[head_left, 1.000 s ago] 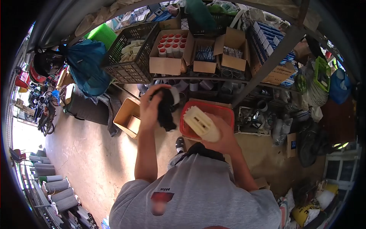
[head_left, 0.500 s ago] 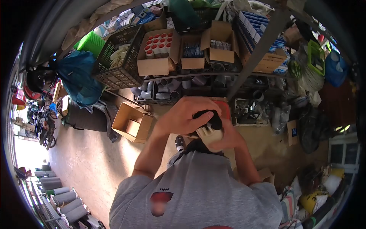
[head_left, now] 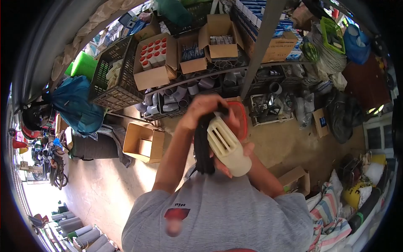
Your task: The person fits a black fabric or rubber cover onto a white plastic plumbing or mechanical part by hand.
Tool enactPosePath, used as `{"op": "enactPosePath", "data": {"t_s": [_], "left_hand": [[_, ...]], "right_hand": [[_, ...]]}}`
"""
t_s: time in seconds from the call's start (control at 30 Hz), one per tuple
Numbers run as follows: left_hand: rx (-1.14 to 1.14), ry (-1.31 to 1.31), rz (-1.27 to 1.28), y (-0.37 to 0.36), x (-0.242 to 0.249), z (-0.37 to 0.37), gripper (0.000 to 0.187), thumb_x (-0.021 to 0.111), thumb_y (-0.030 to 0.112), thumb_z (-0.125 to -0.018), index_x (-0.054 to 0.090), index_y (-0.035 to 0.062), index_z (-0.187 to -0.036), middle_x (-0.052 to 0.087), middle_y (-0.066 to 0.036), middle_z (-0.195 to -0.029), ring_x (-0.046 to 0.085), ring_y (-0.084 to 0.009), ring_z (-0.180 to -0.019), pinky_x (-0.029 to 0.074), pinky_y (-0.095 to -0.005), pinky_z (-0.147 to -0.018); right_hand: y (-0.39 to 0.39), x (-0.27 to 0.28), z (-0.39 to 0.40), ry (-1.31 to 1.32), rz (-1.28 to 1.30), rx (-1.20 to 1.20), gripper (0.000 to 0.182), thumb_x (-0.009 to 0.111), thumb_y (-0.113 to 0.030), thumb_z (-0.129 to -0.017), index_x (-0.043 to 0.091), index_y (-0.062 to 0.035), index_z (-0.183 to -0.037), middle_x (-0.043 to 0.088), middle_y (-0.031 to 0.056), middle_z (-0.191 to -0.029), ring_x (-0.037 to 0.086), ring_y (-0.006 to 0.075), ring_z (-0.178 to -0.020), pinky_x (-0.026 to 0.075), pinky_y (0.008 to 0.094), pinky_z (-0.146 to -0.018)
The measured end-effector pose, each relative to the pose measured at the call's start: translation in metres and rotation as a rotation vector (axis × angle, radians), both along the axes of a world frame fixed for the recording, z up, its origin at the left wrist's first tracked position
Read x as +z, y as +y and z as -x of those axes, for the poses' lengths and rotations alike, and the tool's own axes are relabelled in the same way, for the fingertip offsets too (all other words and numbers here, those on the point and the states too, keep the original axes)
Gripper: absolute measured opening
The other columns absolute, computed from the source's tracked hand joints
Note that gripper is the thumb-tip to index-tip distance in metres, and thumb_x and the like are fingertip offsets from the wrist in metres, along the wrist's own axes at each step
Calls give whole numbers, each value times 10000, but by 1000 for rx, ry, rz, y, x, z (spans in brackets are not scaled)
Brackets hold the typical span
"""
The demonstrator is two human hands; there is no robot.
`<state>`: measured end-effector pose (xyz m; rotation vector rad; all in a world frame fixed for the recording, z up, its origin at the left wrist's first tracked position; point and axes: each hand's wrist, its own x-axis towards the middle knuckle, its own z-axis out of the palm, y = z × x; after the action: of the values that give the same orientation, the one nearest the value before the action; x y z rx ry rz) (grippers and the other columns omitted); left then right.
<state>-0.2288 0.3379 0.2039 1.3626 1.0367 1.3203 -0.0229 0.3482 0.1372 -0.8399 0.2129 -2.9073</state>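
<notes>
My right hand [head_left: 248,149] grips a cream plastic cylinder [head_left: 231,149] with long slots along its upper part, tilted in front of my chest. My left hand [head_left: 199,110] is bent over the slotted end, its fingers closed on a black strip that looks like cloth [head_left: 204,147]. The strip hangs down along the left side of the cylinder. Motion blurs the left fingers, and the strip's upper end is partly hidden by them. Behind my hands, a red plastic basin [head_left: 238,119] is partly covered.
On the floor to the left stands an open cardboard box [head_left: 145,140]. Ahead, a shelf carries a box of red-capped tubes [head_left: 155,52], a black crate [head_left: 115,80] and other cartons. Grey pipe fittings [head_left: 170,101] sit below. A metal post [head_left: 262,46] rises ahead.
The cream cylinder has come out from between my hands, nearer my chest, now plainly visible. The black strip, bunched around its end before, now hangs down from my left hand. My view has shifted.
</notes>
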Motion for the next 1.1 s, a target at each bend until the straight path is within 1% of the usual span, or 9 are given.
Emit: {"op": "enactPosePath", "data": {"t_s": [0.07,0.17,0.33,0.47,0.67,0.77,0.87,0.97,1.1], "left_hand": [[397,-481,241,-4,14,0,480,578,480,-971,675,14,-1032,735,-146,-1028,696,-249,-976,529,-386,-944],[242,-927,-403,-8,11,21,470,447,441,-1044,619,4,-1060,676,-195,-1048,673,-374,-1109,465,-544,-1124],[289,205,-354,-30,12,-30,471,451,321,-1089,579,-38,-1366,492,-259,-1537,471,-399,-1438,322,-532,-1228],[388,254,-294,-38,5,-48,504,445,170,-1088,428,-44,-1544,336,-258,-1652,311,-377,-1546,218,-463,-1264],[443,490,-174,-56,2,-67,570,435,32,-1053,331,-50,-1608,194,-282,-1709,190,-379,-1600,171,-443,-1272],[428,467,-89,-55,-12,-56,579,430,108,-1070,311,-17,-1622,187,-225,-1728,161,-335,-1612,144,-449,-1288],[514,-121,103,-39,-26,-32,442,486,198,-1089,488,11,-1490,609,-209,-1374,655,-284,-1221,530,-409,-1037],[472,-104,173,-37,-34,21,368,529,259,-1078,553,14,-1351,668,-144,-1128,708,-221,-919,598,-371,-806],[849,-306,-9,-39,1,13,410,548,365,-1063,596,3,-1250,647,-140,-1126,716,-255,-895,589,-374,-772]], "right_hand": [[10,16,-15,-164,-319,-242,1018,895,-328,-667,392,53,-1466,654,239,-1044,714,341,-816,646,451,-649],[13,22,-32,-340,-512,-395,939,862,-402,-740,441,33,-1458,665,189,-1110,712,290,-863,637,414,-698],[-1,8,-9,-626,-790,-789,763,736,-436,-906,464,-2,-1471,655,83,-1184,657,168,-1033,561,325,-871],[-9,22,19,-746,-541,-1100,537,582,-332,-1053,470,-7,-1465,644,51,-1173,614,148,-1058,508,325,-913],[1,7,15,-910,-1068,-1293,515,574,-313,-1068,428,-1,-1450,607,185,-1233,616,207,-1069,493,374,-935],[-4,7,19,-929,-987,-1219,509,579,-364,-1068,431,0,-1392,605,183,-1166,619,231,-1049,492,394,-927],[-11,14,13,-819,-1116,-1070,469,587,-400,-1065,460,-12,-1296,583,158,-1081,612,237,-1018,490,397,-906],[-27,13,11,-739,-1083,-941,500,619,-401,-1051,470,-9,-1323,586,159,-1096,623,223,-1060,490,378,-916],[-35,2,5,-776,-938,-1030,463,628,-370,-1051,499,-23,-1328,604,109,-1150,617,184,-1072,494,352,-931]]}}
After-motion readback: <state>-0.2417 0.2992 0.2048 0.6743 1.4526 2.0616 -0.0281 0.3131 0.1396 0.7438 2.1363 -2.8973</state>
